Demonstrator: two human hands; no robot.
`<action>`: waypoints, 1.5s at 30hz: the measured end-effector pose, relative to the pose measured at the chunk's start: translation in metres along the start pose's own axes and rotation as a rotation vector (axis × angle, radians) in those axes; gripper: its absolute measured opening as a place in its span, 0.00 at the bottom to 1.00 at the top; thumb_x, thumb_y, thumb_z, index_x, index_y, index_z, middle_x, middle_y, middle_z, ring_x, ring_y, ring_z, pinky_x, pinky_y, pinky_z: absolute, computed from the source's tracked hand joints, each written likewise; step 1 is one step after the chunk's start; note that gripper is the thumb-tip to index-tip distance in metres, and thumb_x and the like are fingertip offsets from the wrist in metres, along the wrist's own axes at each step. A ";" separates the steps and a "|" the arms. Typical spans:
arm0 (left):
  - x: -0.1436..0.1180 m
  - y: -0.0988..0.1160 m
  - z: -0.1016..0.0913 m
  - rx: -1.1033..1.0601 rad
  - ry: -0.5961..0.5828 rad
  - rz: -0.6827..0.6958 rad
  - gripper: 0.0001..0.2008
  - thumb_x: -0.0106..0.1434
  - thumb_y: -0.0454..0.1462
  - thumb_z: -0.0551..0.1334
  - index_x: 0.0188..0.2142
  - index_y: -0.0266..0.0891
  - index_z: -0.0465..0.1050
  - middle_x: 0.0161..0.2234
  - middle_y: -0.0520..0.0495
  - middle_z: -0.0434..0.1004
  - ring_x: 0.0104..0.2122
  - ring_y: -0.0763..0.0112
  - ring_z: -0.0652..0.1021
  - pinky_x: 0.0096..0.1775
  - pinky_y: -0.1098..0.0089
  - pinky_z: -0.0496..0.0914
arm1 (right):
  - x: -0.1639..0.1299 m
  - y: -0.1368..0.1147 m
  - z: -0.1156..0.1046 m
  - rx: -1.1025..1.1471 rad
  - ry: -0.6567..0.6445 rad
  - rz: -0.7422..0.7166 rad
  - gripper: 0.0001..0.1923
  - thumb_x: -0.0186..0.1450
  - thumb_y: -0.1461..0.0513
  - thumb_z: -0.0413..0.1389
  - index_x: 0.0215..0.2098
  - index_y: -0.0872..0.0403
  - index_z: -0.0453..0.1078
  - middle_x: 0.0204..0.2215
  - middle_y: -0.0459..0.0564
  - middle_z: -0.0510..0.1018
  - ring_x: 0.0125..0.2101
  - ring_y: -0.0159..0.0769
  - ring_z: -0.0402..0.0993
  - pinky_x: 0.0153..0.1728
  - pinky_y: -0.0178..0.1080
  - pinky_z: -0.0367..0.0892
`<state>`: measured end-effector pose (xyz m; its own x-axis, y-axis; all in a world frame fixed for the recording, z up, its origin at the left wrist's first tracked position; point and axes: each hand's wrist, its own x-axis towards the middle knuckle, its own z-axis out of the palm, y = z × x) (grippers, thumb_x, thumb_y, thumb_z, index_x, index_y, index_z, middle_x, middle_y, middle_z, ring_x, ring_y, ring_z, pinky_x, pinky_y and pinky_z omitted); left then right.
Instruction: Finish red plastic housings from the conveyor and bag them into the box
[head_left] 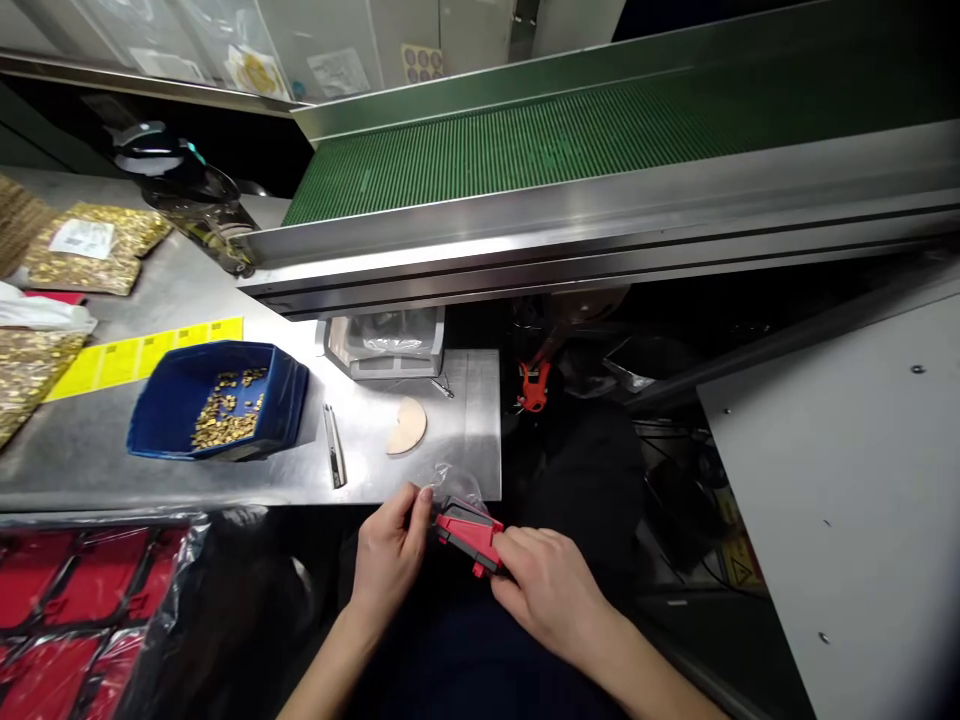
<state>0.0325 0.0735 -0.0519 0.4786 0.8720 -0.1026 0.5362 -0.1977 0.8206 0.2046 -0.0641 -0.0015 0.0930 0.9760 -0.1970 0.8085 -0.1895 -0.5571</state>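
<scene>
My right hand (551, 590) is closed around one end of a small red and black plastic part (469, 535), just off the front edge of the metal table. At the other end of that part, my left hand (390, 550) is closed, thumb against forefinger, on a piece of clear plastic film (454, 482). The film lies partly behind the red and black part, so its full shape is hidden. Beyond the hands, a flat beige disc with a notch (407, 427) rests on the table. A utility knife (334, 447) lies to its left.
A blue bin (289, 405) holds small brass-coloured pieces. Bags of similar pieces (97, 245) and a bottle (199, 205) stand at left. A green conveyor belt (480, 150) crosses behind the metal table (480, 420). Red parts (97, 575) fill a lined box at lower left.
</scene>
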 end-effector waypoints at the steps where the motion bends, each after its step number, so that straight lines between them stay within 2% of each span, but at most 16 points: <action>1: 0.002 0.004 0.001 0.040 -0.026 0.078 0.18 0.74 0.42 0.55 0.27 0.41 0.61 0.23 0.57 0.58 0.24 0.75 0.63 0.29 0.73 0.59 | -0.002 0.001 0.003 -0.027 -0.008 -0.019 0.04 0.66 0.65 0.58 0.39 0.50 0.70 0.33 0.43 0.79 0.33 0.36 0.75 0.36 0.38 0.58; 5: 0.007 0.016 0.004 0.358 -0.062 0.546 0.14 0.74 0.36 0.56 0.29 0.40 0.63 0.26 0.54 0.63 0.24 0.74 0.66 0.29 0.71 0.60 | -0.006 0.003 0.003 -0.072 0.046 0.038 0.02 0.67 0.64 0.57 0.36 0.50 0.70 0.31 0.44 0.79 0.32 0.36 0.75 0.36 0.39 0.56; 7: 0.007 0.020 0.004 0.483 -0.016 0.629 0.14 0.74 0.35 0.56 0.29 0.41 0.63 0.26 0.54 0.65 0.24 0.74 0.67 0.28 0.70 0.59 | -0.008 0.004 -0.001 -0.024 0.102 0.158 0.04 0.68 0.63 0.56 0.34 0.51 0.70 0.29 0.44 0.78 0.29 0.35 0.75 0.34 0.39 0.55; 11: 0.004 0.027 0.004 0.452 -0.064 0.539 0.11 0.73 0.33 0.54 0.32 0.42 0.62 0.28 0.54 0.68 0.25 0.73 0.71 0.28 0.72 0.64 | -0.009 0.004 -0.005 0.180 0.188 0.412 0.09 0.69 0.58 0.56 0.31 0.51 0.69 0.25 0.44 0.77 0.24 0.33 0.72 0.29 0.37 0.54; 14: 0.001 0.038 0.009 0.266 -0.098 0.486 0.05 0.72 0.31 0.55 0.38 0.42 0.64 0.31 0.52 0.71 0.29 0.72 0.75 0.32 0.73 0.69 | -0.006 0.001 -0.001 0.287 0.181 0.409 0.10 0.70 0.56 0.55 0.32 0.51 0.71 0.27 0.47 0.80 0.26 0.36 0.74 0.29 0.36 0.57; 18: -0.002 0.055 0.019 0.198 -0.052 0.620 0.11 0.71 0.28 0.55 0.50 0.40 0.66 0.35 0.47 0.74 0.33 0.69 0.76 0.36 0.71 0.73 | -0.001 0.002 0.001 0.274 0.059 0.239 0.08 0.69 0.61 0.53 0.42 0.51 0.74 0.35 0.50 0.83 0.35 0.40 0.78 0.36 0.37 0.61; 21: -0.009 0.064 0.028 0.163 -0.135 0.789 0.12 0.70 0.26 0.54 0.50 0.38 0.67 0.34 0.46 0.76 0.32 0.67 0.75 0.35 0.69 0.73 | 0.000 0.008 0.000 0.277 0.008 0.243 0.08 0.66 0.64 0.54 0.41 0.50 0.74 0.35 0.49 0.83 0.34 0.40 0.78 0.35 0.36 0.62; 23: -0.015 0.067 0.034 0.131 -0.191 0.838 0.12 0.70 0.27 0.53 0.49 0.38 0.67 0.33 0.46 0.76 0.31 0.66 0.75 0.34 0.69 0.73 | 0.001 0.012 0.000 0.381 0.053 0.291 0.08 0.66 0.66 0.54 0.38 0.51 0.74 0.32 0.48 0.82 0.32 0.39 0.77 0.34 0.35 0.62; 26: -0.019 0.067 0.039 0.098 -0.145 0.666 0.12 0.70 0.30 0.57 0.52 0.38 0.65 0.35 0.46 0.75 0.32 0.68 0.76 0.35 0.70 0.74 | 0.004 0.017 0.002 0.743 0.171 0.365 0.08 0.68 0.64 0.55 0.40 0.51 0.77 0.34 0.48 0.83 0.34 0.40 0.78 0.37 0.36 0.67; 29: -0.013 0.060 0.035 0.136 -0.119 0.478 0.17 0.69 0.37 0.64 0.54 0.39 0.65 0.42 0.43 0.75 0.40 0.63 0.77 0.41 0.66 0.75 | 0.007 0.021 0.008 1.113 0.251 0.403 0.11 0.69 0.56 0.59 0.44 0.54 0.79 0.38 0.51 0.84 0.36 0.40 0.78 0.38 0.37 0.70; 33: -0.002 0.049 0.025 0.118 -0.212 0.403 0.03 0.72 0.35 0.59 0.44 0.42 0.69 0.39 0.46 0.75 0.39 0.65 0.78 0.41 0.67 0.74 | 0.009 0.027 0.017 1.319 0.274 0.476 0.17 0.68 0.51 0.61 0.41 0.57 0.79 0.34 0.52 0.82 0.29 0.33 0.72 0.33 0.34 0.68; 36: -0.011 0.047 0.028 0.101 -0.194 0.391 0.05 0.72 0.31 0.57 0.43 0.42 0.70 0.38 0.47 0.75 0.38 0.68 0.78 0.40 0.69 0.73 | 0.011 0.028 0.024 1.417 0.381 0.579 0.17 0.67 0.50 0.63 0.40 0.57 0.78 0.32 0.49 0.80 0.30 0.32 0.70 0.34 0.34 0.68; 38: -0.022 0.051 0.035 0.086 -0.209 0.451 0.07 0.71 0.29 0.58 0.45 0.41 0.71 0.39 0.46 0.77 0.38 0.68 0.78 0.41 0.70 0.74 | 0.013 0.026 0.027 1.458 0.482 0.626 0.19 0.66 0.49 0.63 0.42 0.56 0.78 0.32 0.48 0.79 0.31 0.33 0.70 0.35 0.34 0.67; 40: -0.032 0.057 0.042 0.055 -0.228 0.590 0.12 0.70 0.26 0.58 0.49 0.39 0.72 0.40 0.44 0.79 0.38 0.68 0.79 0.40 0.70 0.75 | 0.014 0.022 0.029 1.447 0.505 0.628 0.20 0.65 0.48 0.64 0.42 0.56 0.78 0.29 0.47 0.78 0.30 0.34 0.69 0.32 0.33 0.66; 43: -0.031 0.066 0.039 -0.012 -0.229 0.735 0.16 0.68 0.25 0.59 0.51 0.39 0.73 0.41 0.42 0.81 0.39 0.66 0.79 0.43 0.67 0.76 | 0.013 0.015 0.026 1.419 0.408 0.613 0.21 0.64 0.45 0.63 0.36 0.56 0.78 0.25 0.46 0.76 0.27 0.33 0.67 0.28 0.33 0.63; 45: -0.019 0.070 0.025 0.003 -0.286 0.726 0.14 0.67 0.33 0.65 0.52 0.43 0.75 0.50 0.39 0.80 0.50 0.56 0.78 0.52 0.56 0.75 | 0.010 0.012 0.021 1.425 0.272 0.576 0.23 0.64 0.44 0.63 0.32 0.57 0.77 0.24 0.46 0.76 0.25 0.31 0.66 0.28 0.33 0.62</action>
<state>0.0780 0.0325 -0.0067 0.8711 0.3742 0.3182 0.0215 -0.6763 0.7363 0.2030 -0.0590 -0.0274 0.4107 0.6981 -0.5864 -0.5548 -0.3191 -0.7684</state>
